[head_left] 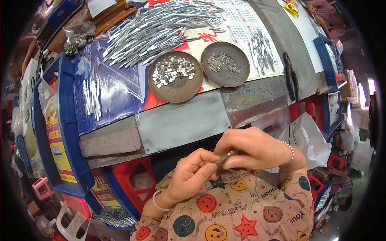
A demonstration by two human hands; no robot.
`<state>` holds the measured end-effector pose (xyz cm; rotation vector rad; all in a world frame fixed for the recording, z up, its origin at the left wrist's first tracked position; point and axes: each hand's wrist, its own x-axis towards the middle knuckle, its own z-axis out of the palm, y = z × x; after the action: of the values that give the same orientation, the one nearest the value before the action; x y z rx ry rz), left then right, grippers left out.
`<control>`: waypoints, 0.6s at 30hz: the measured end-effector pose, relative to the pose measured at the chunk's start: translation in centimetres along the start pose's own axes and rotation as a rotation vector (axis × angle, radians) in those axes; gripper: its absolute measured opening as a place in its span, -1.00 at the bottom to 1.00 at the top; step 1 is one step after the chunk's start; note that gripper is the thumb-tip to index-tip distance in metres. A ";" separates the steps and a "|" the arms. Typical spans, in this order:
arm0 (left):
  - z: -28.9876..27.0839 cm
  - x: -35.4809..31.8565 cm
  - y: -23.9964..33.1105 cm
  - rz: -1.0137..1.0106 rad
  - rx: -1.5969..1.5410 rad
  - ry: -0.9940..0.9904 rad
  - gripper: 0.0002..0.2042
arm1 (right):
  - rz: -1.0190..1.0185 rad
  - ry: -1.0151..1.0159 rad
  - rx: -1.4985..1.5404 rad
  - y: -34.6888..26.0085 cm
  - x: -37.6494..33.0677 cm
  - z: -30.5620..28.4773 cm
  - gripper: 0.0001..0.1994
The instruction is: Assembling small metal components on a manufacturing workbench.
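Observation:
Close to my body, below the table's near edge, my left hand (195, 176) and my right hand (255, 150) meet fingertip to fingertip. Both are closed in a pinch around a small shiny metal piece (228, 155); fingers cover most of it, so its full shape is hidden. Beyond my hands lies a flat grey metal plate (183, 122). Behind that stand two round brown dishes: the left dish (177, 94) bears many small silvery discs (173, 70), and the right dish (229, 81) bears short thin metal pins (222, 62).
A large heap of thin silvery metal strips (157, 30) covers the back of the table. Smaller strip bundles lie left (92, 96) and right (262, 50). Black-handled pliers (290, 76) rest at the right. A blue tray (66, 120) stands left, a white plastic bag (307, 140) right.

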<state>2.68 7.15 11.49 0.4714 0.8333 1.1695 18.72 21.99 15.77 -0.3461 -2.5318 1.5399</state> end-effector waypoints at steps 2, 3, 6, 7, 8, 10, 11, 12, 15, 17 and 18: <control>0.2 0.1 0.4 0.047 0.174 0.000 -0.86 | 0.143 0.105 0.148 0.4 -0.4 0.3 -0.74; 0.2 0.1 0.3 0.050 0.173 0.001 -0.86 | 0.142 0.104 0.147 0.8 -0.7 0.4 -0.74; 0.2 0.4 0.1 0.067 0.328 0.062 -0.87 | 0.103 0.102 0.147 1.2 -0.9 0.9 -0.66; 0.3 0.4 0.1 0.091 0.388 0.053 -0.88 | 0.107 0.108 0.134 1.0 -1.1 1.4 -0.67; 0.4 0.4 0.2 0.116 0.446 0.043 -0.89 | 0.112 0.113 0.121 0.9 -1.2 1.9 -0.68; 0.6 0.3 0.1 0.122 0.455 0.050 -0.89 | 0.087 0.147 0.051 0.7 -1.2 2.6 -0.73; 0.7 0.2 0.0 0.131 0.467 0.064 -0.89 | 0.056 0.191 0.015 0.5 -1.1 2.8 -0.75; 0.6 0.2 -0.2 0.131 0.465 0.065 -0.89 | 0.026 0.234 -0.021 0.2 -1.1 3.1 -0.76; 0.4 0.1 -1.1 0.219 0.438 0.019 -0.90 | 0.006 0.282 -0.092 -0.4 -1.3 3.9 -0.79; 0.6 -0.1 -1.4 0.241 0.411 0.039 -0.91 | -0.012 0.322 -0.039 0.0 -1.0 4.3 -0.78; 0.7 -0.3 -1.6 0.241 0.409 0.039 -0.91 | -0.010 0.320 -0.040 0.2 -0.8 4.6 -0.78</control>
<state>4.11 6.42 10.90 0.9066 1.0776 1.2321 18.41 17.98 13.46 -0.5363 -2.3127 1.3112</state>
